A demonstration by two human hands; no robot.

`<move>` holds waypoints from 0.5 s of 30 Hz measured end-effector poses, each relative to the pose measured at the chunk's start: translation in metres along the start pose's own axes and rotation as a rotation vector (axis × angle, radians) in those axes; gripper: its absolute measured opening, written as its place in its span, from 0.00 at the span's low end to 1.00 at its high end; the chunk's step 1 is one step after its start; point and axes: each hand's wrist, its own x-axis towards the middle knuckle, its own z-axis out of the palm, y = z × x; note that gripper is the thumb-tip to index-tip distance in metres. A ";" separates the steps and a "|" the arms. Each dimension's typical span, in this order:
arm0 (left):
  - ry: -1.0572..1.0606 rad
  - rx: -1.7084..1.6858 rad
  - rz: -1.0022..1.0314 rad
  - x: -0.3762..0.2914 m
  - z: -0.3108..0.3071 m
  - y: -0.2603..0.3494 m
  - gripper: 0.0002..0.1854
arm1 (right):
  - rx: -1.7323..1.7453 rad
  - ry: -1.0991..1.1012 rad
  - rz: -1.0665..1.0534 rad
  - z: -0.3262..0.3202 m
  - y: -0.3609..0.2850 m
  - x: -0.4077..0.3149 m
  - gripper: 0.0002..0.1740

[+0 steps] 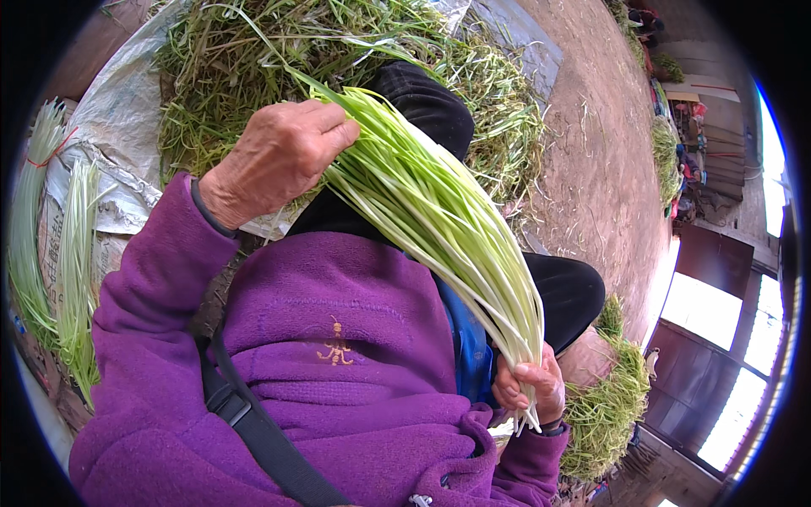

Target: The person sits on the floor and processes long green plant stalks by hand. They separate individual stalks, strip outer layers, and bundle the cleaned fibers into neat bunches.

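Note:
A thick bunch of long, chive-like greens lies slantwise across my lap, pale white at the stem ends and yellow-green at the leaf tips. My right hand grips the white stem ends, thumb on top, and a few ends poke out below it. At the leafy end, the thumb and forefinger of my left hand are closed on leaf tips. One long, darker green leaf sticks out beyond the bunch, close to those fingers. Whether the left hand holds that leaf is hard to tell.
Loose leaves and trimmings form a big heap beyond my knees, partly on a white woven sheet. Left are a bundle tied with red string and more greens. Another heap sits at right, beside brown ground.

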 end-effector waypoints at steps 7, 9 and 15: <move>-0.358 0.529 -0.278 -0.027 0.021 -0.068 0.07 | -0.022 0.029 -0.033 -0.003 0.003 -0.006 0.19; -0.514 0.519 -0.507 -0.047 0.019 -0.096 0.05 | -0.035 0.041 -0.040 -0.007 0.004 -0.006 0.21; -0.337 0.382 -0.700 -0.099 -0.013 -0.122 0.19 | 0.024 0.064 -0.076 -0.023 -0.003 -0.012 0.18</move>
